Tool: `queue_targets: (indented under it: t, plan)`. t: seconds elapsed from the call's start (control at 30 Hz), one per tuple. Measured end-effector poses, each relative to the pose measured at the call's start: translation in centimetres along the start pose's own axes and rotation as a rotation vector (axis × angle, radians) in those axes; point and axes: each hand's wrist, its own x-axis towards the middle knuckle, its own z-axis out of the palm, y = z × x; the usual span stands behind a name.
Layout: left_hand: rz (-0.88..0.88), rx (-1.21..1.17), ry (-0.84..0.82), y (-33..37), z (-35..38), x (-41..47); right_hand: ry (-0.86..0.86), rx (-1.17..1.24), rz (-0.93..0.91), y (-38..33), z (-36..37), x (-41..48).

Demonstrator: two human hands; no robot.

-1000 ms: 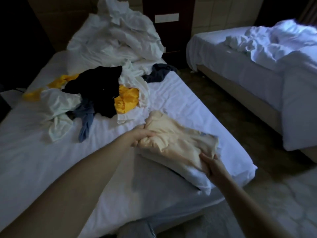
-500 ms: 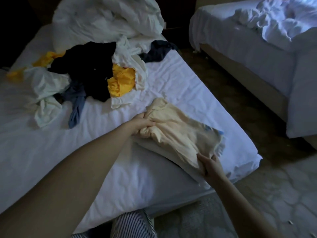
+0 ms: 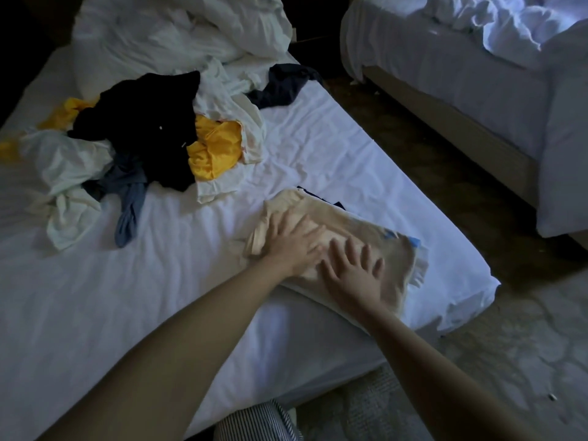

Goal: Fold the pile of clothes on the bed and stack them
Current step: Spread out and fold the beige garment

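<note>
No legible text, apparently; dim view.

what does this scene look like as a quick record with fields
left hand: flat, fingers spread, pressing the cream garment
right hand: flat, fingers spread, pressing the same garment
cream garment: folded, near the bed corner
pile: unfolded clothes, farther up the bed
second bed: to the right, rumpled bedding

The left forearm [image 3: 191,338] and right forearm [image 3: 429,361] reach forward. The left hand [image 3: 291,245] lies palm-down, fingers straight and spread. The right hand [image 3: 353,265] lies flat just beside it, fingers splayed too.
</note>
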Motion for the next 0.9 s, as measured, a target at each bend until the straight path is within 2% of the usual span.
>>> queue_targets:
  t: [0.1,0.3,0.4,0.47,0.53,0.6,0.7,0.9]
  plan:
    - [-0.108,-0.074,-0.024,-1.4,1.5,0.1,0.05,-0.038,0.05,1.0,1.4,0.2]
    - [-0.07,-0.228,-0.063,-1.8,0.8,0.7,0.027,-0.069,0.068,0.3,1.3,0.8]
    - [-0.072,-0.652,0.052,-3.0,-0.3,0.5,0.068,-0.065,0.032,-0.5,0.7,1.0]
    - [-0.13,-0.988,0.113,-3.5,-1.7,-0.4,0.164,-0.052,-0.078,-2.7,0.5,1.4]
    - [-0.189,-1.132,0.177,-4.5,-2.8,-1.5,0.165,-0.02,-0.207,-5.8,0.8,2.0]
    - [-0.259,-1.154,0.244,-6.4,-3.7,-2.7,0.128,0.005,-0.332,-9.1,1.3,2.5]
    - [-0.338,-1.052,0.287,-10.7,-4.5,-4.3,0.076,0.022,-0.457,-13.0,2.1,3.3]
    - [-0.547,-0.823,0.261,-20.1,-4.0,-6.0,-0.032,0.011,-0.467,-17.4,4.5,5.9]
